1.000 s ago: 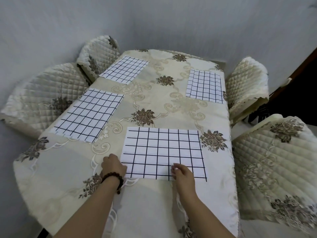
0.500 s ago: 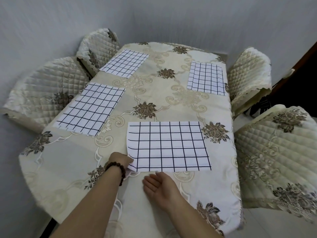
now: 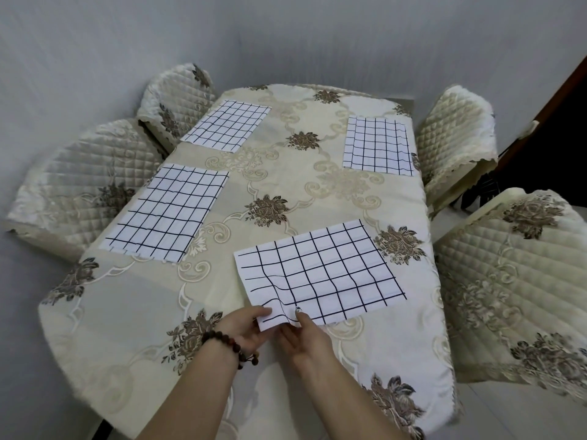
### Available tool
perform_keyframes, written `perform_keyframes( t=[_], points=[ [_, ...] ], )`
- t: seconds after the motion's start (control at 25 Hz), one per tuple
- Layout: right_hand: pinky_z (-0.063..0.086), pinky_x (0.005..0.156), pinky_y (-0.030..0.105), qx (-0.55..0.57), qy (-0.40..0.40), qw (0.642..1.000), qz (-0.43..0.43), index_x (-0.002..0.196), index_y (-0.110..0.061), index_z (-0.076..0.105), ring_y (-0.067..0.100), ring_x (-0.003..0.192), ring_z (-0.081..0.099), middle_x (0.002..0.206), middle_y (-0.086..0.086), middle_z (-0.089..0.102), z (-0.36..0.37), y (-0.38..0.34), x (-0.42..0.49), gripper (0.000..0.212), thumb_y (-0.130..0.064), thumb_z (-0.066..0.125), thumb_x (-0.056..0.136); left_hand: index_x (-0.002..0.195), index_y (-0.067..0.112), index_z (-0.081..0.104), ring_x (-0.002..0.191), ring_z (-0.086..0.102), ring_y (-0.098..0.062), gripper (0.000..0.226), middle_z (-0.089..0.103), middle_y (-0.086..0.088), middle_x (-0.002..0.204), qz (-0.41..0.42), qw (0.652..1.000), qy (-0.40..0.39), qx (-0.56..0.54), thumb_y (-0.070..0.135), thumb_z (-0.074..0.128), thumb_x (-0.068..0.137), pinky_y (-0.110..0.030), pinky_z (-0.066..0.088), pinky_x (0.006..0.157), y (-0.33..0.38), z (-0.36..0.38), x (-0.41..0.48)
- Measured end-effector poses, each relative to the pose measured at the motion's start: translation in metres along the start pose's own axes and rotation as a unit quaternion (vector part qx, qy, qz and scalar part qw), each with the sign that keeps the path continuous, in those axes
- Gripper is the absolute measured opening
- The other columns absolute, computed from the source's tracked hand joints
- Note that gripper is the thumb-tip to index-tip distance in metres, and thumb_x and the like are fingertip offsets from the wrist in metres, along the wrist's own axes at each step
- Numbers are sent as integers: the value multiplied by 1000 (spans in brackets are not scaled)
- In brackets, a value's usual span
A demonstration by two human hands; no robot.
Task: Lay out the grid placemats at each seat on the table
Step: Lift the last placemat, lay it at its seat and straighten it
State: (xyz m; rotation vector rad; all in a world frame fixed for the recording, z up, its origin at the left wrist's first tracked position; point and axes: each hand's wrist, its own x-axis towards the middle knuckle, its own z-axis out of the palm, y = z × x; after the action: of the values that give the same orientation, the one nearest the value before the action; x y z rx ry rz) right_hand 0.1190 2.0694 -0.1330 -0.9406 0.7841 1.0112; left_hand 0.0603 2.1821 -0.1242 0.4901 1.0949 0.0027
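Several white placemats with black grid lines lie on a table (image 3: 305, 198) under a cream floral cloth. The nearest placemat (image 3: 320, 274) sits skewed at the near right, its near left corner lifted and wrinkled. My left hand (image 3: 244, 328), with a bead bracelet on the wrist, pinches that corner from the left. My right hand (image 3: 301, 335) grips the same corner from below, thumb on top. Other placemats lie flat at the left middle (image 3: 168, 214), the far left (image 3: 227, 125) and the far right (image 3: 378, 146).
Quilted cream chairs stand around the table: two on the left (image 3: 79, 192) (image 3: 178, 100) and two on the right (image 3: 457, 134) (image 3: 521, 281). A grey wall runs behind. A dark opening shows at the far right edge.
Both hands came together on the near left corner of the nearest placemat and lifted it. The placemat has turned from square to skewed, with a wrinkle near the held corner.
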Motion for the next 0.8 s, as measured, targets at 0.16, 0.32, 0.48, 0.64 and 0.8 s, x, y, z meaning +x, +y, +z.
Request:
perform_keyframes(
  t=[0.16, 0.32, 0.48, 0.64, 0.8],
  points=[
    [59, 73, 45, -49, 74, 994, -70, 95, 12, 62, 36, 81, 66, 90, 25, 67, -16, -24, 17, 19, 4, 65, 79, 97, -9, 58, 87, 62, -36, 11, 65, -23, 95, -16, 999, 7, 29, -6, 55, 87, -46, 57, 71, -6, 4, -4],
    [53, 85, 55, -125, 96, 979, -128, 81, 5, 58, 37, 81, 64, 87, 26, 63, -42, -58, 14, 8, 7, 64, 77, 101, -5, 58, 92, 61, -31, 23, 63, -19, 101, 32, 999, 28, 19, 15, 59, 90, -41, 48, 90, 4, 9, 8],
    [56, 72, 46, -218, 91, 959, -157, 85, 8, 58, 37, 77, 63, 83, 24, 63, -73, -99, 6, 6, 11, 58, 79, 104, -4, 56, 91, 59, -32, 28, 61, -19, 103, 57, 997, 34, 27, 21, 55, 92, -43, 46, 94, 24, 27, 28],
    [56, 76, 51, -304, 106, 930, -176, 92, 11, 60, 43, 87, 64, 93, 30, 65, -97, -140, 8, 12, 10, 57, 81, 82, -2, 53, 71, 55, -27, 20, 58, -17, 82, 96, 983, 88, 129, 14, 52, 94, -37, 47, 67, 35, 56, 42],
    [56, 71, 44, -390, 113, 892, -200, 84, 2, 63, 35, 80, 63, 89, 23, 66, -112, -183, 18, 11, 7, 59, 75, 79, -9, 58, 62, 57, -28, 18, 62, -18, 74, 95, 956, 67, 270, 5, 57, 90, -33, 49, 52, 34, 95, 55]
  ],
)
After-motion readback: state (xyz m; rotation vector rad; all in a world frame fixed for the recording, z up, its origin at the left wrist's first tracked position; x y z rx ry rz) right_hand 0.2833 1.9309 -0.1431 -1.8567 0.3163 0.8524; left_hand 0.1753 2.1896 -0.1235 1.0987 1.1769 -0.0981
